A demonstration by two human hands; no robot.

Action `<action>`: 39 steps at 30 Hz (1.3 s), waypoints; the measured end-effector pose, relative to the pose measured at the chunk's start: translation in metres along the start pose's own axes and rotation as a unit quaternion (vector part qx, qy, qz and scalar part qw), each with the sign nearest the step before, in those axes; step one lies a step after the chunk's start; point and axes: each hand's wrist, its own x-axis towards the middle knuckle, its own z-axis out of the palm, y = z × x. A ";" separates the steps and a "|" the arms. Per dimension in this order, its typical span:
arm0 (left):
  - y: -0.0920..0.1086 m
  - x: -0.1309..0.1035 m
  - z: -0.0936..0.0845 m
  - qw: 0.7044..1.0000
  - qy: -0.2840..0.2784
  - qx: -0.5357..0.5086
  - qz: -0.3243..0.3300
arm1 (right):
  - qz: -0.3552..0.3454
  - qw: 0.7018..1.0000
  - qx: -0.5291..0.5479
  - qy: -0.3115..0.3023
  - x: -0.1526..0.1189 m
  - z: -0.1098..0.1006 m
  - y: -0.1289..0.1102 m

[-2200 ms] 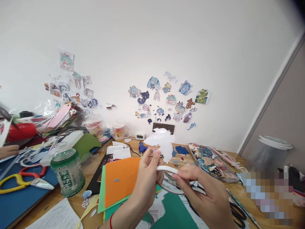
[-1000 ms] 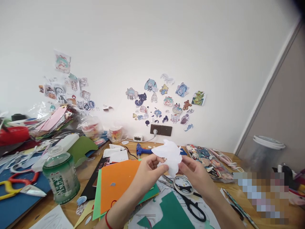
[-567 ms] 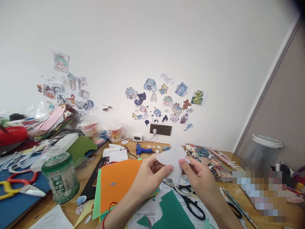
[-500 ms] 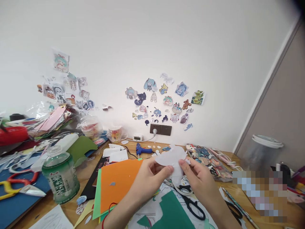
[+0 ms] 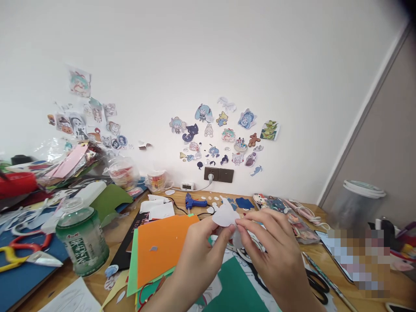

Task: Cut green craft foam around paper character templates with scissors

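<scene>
A white paper cutout (image 5: 225, 215) is held up over the middle of the desk. My left hand (image 5: 206, 247) pinches its lower left part between thumb and fingers. The thumb and forefinger of my right hand (image 5: 271, 245) close on its lower right edge, near the left thumb tip. Beneath the hands lie a dark green sheet (image 5: 238, 288) and black-handled scissors, largely covered by the right hand. An orange sheet (image 5: 162, 247) on light green paper is left of my left hand. Behind the cutout is a blue glue gun (image 5: 195, 202).
Red-and-yellow-handled scissors (image 5: 30, 253) and a green-labelled jar (image 5: 82, 240) stand or lie at left. Blue paper scraps (image 5: 244, 203) are at the back. Another black-handled pair of scissors (image 5: 316, 286), a patterned pen (image 5: 328, 279) and a clear bucket (image 5: 357, 212) are at right.
The cutout has been turned and shifted left, showing less of its lower part. My right hand has moved left and turned palm-down, its fingertips now close to my left thumb.
</scene>
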 end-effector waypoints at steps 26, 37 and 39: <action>0.017 -0.009 -0.011 0.983 -0.069 0.132 0.104 | 0.131 0.967 0.186 -0.111 0.000 -0.016 -0.001; 0.010 -0.011 -0.010 0.983 -0.088 0.131 0.094 | 0.091 0.984 0.101 -0.114 -0.002 -0.016 -0.005; 0.011 -0.011 -0.010 0.982 -0.097 0.131 0.095 | 0.094 0.983 0.116 -0.103 0.000 -0.018 -0.006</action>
